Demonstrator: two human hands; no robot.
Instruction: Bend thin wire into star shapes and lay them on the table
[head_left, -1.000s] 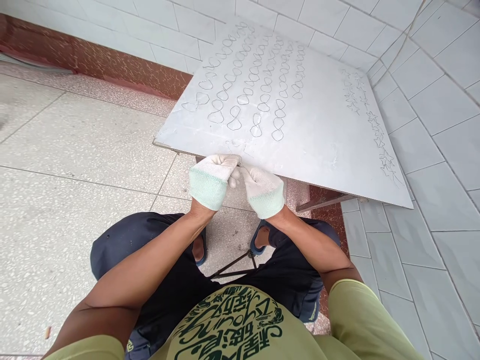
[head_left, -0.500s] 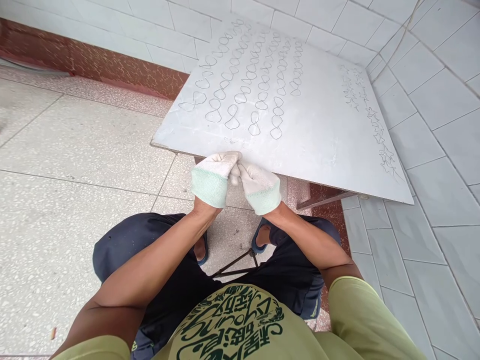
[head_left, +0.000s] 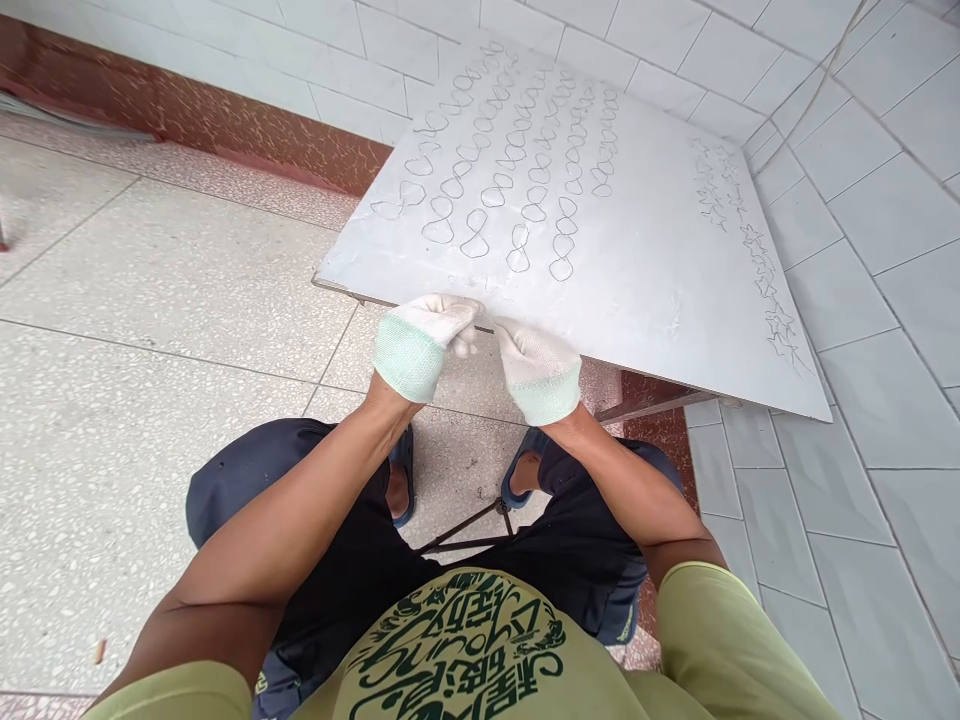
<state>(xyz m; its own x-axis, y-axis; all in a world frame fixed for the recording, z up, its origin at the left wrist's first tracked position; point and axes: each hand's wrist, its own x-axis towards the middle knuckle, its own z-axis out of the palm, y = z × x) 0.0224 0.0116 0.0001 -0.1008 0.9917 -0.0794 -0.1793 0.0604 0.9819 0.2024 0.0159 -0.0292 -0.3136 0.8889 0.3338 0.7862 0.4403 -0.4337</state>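
Note:
My left hand [head_left: 431, 335], in a white knitted glove with a pale green cuff, is closed at the near edge of a white board [head_left: 637, 300]. Its thumb and forefinger are pinched together. Gloved the same way, my right hand [head_left: 536, 360] pinches just to the right, its fingertips a small gap from the left ones. Whatever is between the fingers is too small and thin to make out. Beyond the hands, thin dark figure-eight outlines [head_left: 562, 250] run in several rows across the board. Small star outlines [head_left: 780, 325] form a band along its right side.
Under the board, a brown support [head_left: 649, 403] shows. Tiled walls [head_left: 847, 290] stand behind and to the right. Speckled floor [head_left: 165, 300] spreads to the left. Between my sandalled feet is a dark metal frame [head_left: 465, 530]. A thin cable [head_left: 825, 75] hangs in the corner.
My two hands have moved apart, the left one slightly left and the right one slightly right. Their fingertips were together before. The view has shifted a little.

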